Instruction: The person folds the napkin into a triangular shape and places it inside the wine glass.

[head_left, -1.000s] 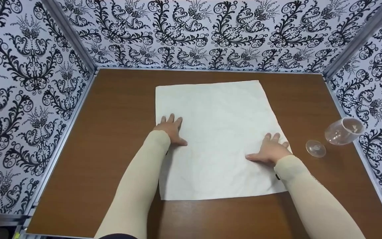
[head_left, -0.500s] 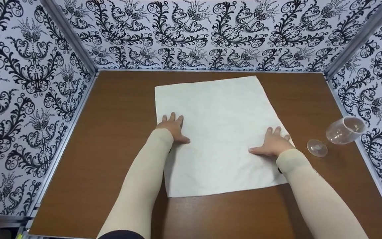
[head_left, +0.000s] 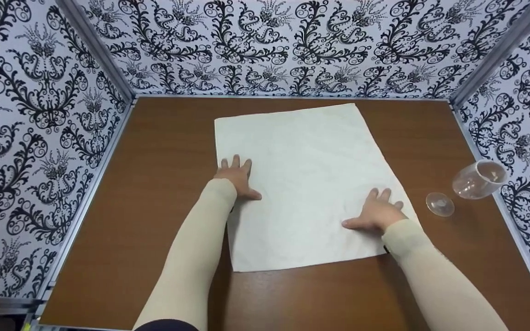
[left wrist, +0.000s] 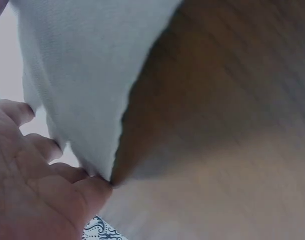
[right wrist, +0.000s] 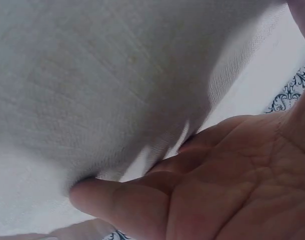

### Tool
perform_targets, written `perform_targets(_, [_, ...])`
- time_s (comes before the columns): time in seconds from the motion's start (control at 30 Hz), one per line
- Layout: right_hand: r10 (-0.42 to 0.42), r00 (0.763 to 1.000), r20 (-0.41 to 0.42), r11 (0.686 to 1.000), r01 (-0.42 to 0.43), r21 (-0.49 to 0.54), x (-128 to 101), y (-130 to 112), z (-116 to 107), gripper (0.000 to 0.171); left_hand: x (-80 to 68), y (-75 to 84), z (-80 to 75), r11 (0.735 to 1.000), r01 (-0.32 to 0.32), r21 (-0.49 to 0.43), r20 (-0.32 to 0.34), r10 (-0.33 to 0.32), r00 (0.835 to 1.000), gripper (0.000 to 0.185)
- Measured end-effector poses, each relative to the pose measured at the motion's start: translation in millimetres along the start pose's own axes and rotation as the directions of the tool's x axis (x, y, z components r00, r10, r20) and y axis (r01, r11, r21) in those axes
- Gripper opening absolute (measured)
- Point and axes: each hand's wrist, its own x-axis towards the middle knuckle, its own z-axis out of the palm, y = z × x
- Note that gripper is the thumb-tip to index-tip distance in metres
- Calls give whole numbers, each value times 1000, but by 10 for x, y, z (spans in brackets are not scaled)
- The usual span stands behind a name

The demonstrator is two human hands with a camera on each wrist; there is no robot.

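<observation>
A white cloth [head_left: 302,174] lies spread flat on the brown table, turned slightly askew. My left hand [head_left: 237,179] rests on its left edge, fingers spread and fairly straight. In the left wrist view, the fingertips of the left hand [left wrist: 47,175] touch the cloth [left wrist: 87,75] beside its edge, with bare wood to the right. Near the cloth's right edge, my right hand [head_left: 377,211] lies with thumb and fingers apart. The right wrist view has the right hand's thumb and fingertips [right wrist: 90,195] touching the cloth [right wrist: 82,85]. Neither hand visibly grips it.
A clear stemmed glass [head_left: 476,180] stands to the right of the cloth, close to the table's right edge. Brown tabletop [head_left: 164,147] shows around the cloth. Black-and-white patterned panels [head_left: 265,46] in metal frames enclose the back and sides.
The cloth has turned slightly, its far right corner shifting away and its near left corner rightward. My right hand moved forward, then back toward me. The left hand has barely moved.
</observation>
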Motion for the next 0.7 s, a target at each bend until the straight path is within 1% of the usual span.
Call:
perform_targets(0.23, [-20,1000,-4,1000,20,-19,82,44,-53,155,2,14,24,1000,11,-3,-11,-11,1000,125])
perform_targets(0.43, [-30,999,-18,1000,30,-8,150,74,-93,157,26,22,21,1000,24,-5,-21,-24,999,124])
perform_targets(0.57, [-35,999,-8,999,35,-13,176,79,-137,158,36,31,21,1000,24,8,-27,-24,999,124])
perform_targets(0.7, [-39,999,10,999,39,-24,194,78,-191,160,6,50,4,1000,24,12,-37,-23,999,123])
